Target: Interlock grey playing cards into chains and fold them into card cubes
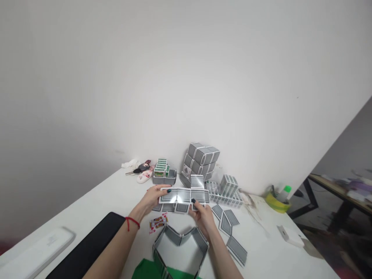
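Head view: no words can be read; the pale mark on the white case (52, 242), left of the heart-shaped frame (200, 241), is illegible. Red heart pips show on the face card (159, 222) just beyond the frame's left side, its index too blurred to confirm; 1 spade pip shows on the grey card-covered stack (203, 157) well beyond the frame. Lettering on the green-and-white boxes (161, 166), beyond and left of the frame, is too small to make out. The frame's near end is cut off by the lower edge, as are the green sheet (145, 270) beside it and the black slab (95, 240) to its left. Glare washes out part of the card strip (183, 195), and whether the grey cards under its lower edge are joined to it cannot be told. The strip is held beyond the frame, 3 panels in a row, patterned backs toward the camera, long axis running left to right, nearly level. Left hand (153, 197) grips its left end, thumb on the face; right hand (205, 217) pinches its lower edge near the right end.
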A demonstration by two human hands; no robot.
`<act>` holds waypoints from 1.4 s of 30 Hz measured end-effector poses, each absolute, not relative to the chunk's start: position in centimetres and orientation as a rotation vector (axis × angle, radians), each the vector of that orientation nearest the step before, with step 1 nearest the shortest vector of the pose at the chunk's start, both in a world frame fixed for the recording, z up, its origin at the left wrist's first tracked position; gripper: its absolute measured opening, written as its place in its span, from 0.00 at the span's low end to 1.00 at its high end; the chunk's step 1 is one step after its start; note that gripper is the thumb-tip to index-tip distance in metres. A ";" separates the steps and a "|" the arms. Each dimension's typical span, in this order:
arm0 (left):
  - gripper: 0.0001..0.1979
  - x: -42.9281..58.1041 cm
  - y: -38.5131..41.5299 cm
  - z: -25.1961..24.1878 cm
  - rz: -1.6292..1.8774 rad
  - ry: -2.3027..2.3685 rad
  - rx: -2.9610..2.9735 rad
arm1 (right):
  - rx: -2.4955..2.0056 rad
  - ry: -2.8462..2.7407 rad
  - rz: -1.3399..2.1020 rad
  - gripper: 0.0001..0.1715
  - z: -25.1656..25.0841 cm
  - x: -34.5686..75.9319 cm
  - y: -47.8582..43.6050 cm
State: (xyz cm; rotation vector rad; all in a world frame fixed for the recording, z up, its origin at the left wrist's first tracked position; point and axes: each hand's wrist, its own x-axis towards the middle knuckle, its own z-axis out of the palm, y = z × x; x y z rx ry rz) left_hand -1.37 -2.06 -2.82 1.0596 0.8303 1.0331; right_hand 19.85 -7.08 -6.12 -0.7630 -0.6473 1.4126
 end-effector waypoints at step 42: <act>0.16 2.1 -2.9 -7.5 1.038 0.867 1.108 | -1.083 -0.695 1.147 0.16 -8.9 20.9 -6.4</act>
